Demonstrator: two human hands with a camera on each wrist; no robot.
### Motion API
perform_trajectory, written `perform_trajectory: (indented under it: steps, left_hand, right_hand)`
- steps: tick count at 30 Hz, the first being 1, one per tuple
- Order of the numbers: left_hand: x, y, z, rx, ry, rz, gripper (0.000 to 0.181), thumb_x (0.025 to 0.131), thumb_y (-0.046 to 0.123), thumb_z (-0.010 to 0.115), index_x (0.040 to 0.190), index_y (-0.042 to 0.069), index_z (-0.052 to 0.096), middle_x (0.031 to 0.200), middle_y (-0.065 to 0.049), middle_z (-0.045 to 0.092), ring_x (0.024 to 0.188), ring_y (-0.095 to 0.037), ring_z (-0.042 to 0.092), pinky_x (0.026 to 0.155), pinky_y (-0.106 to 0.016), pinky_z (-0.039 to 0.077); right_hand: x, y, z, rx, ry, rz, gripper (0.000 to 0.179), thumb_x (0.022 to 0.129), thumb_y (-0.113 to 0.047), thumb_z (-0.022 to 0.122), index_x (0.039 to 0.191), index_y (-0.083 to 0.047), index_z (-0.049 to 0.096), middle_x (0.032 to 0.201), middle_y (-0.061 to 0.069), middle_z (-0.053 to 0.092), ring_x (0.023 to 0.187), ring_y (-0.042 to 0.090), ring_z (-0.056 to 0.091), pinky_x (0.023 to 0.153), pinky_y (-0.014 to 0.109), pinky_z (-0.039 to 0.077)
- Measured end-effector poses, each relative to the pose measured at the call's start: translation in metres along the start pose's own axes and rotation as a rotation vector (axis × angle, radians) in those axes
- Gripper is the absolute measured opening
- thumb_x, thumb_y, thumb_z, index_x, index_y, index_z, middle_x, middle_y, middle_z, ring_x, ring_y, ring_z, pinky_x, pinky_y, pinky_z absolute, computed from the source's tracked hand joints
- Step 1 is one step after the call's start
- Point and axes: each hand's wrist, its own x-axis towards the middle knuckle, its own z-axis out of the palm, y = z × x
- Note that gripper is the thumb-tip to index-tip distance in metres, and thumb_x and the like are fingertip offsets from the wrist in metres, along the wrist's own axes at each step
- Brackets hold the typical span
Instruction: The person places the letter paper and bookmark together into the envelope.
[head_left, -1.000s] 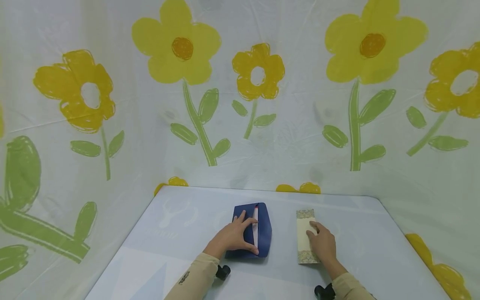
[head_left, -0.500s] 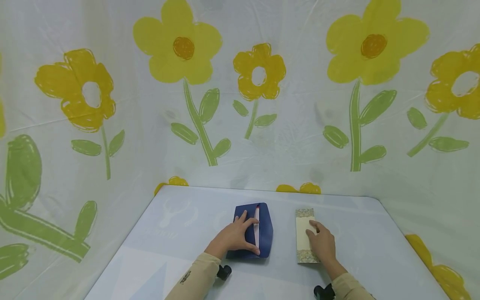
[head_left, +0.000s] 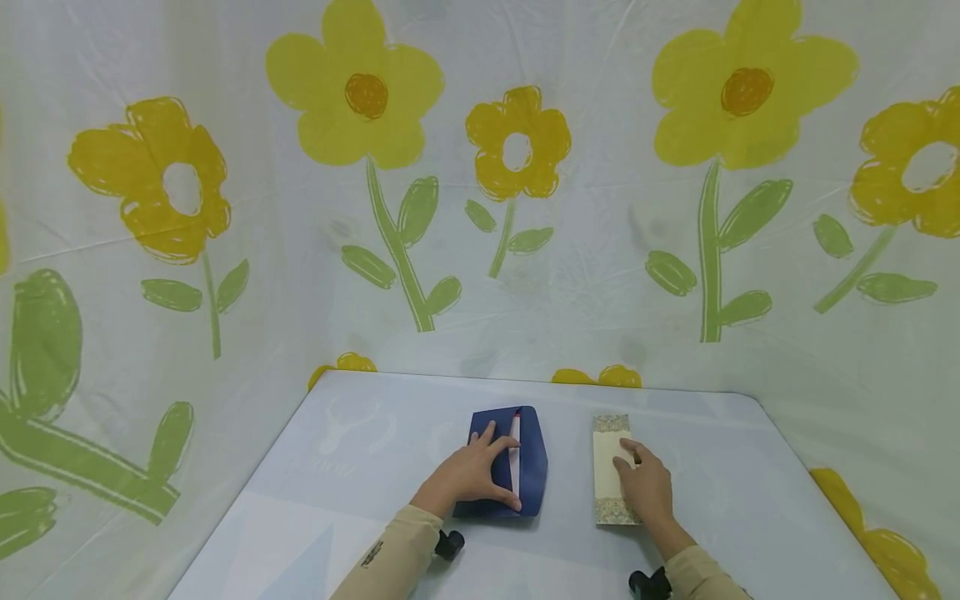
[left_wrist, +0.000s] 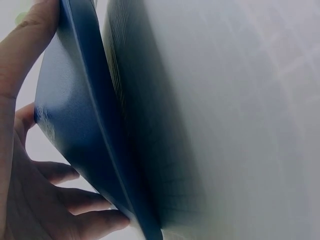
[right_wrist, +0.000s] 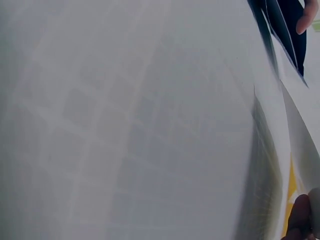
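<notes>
My left hand (head_left: pixel 468 473) holds a dark blue envelope (head_left: pixel 533 467), its flap unfolded to the right. The thumb lies by the near end of the mouth and the index finger by the middle. Something white with a red tip (head_left: pixel 514 467) shows in the mouth; its kind cannot be told. The left wrist view has the fingers and thumb against the envelope's edges (left_wrist: pixel 75 110). To the right, my right hand (head_left: pixel 649 489) holds the right edge of a cream paper card (head_left: pixel 606 462) with patterned bands at both ends. Its other fingers are hidden.
Both items are on a pale table (head_left: pixel 360 500) with a rounded far right corner. Behind it hangs a white sheet (head_left: pixel 592 292) printed with yellow flowers. Black wrist devices, including one beside the left sleeve (head_left: pixel 450 545), sit low near the tabletop.
</notes>
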Motion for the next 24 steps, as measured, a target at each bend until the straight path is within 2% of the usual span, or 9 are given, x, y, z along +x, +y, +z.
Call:
perform_trajectory:
  steps: [24]
  left_hand:
    - [0.0034,0.0078,0.0023,0.003,-0.012,-0.008,0.103,0.06,0.074,0.084,0.149,0.04,0.045,0.168,-0.016,0.021,0.145,-0.053,0.03,0.103,-0.064,0.043]
  right_hand:
    - [-0.0007,-0.0017,0.0052,0.036,0.016,0.005,0.043,0.099,-0.016,0.064,0.138,0.001,0.059,0.118,0.026,0.067,0.097,0.034,0.064,0.075,0.044,0.051]
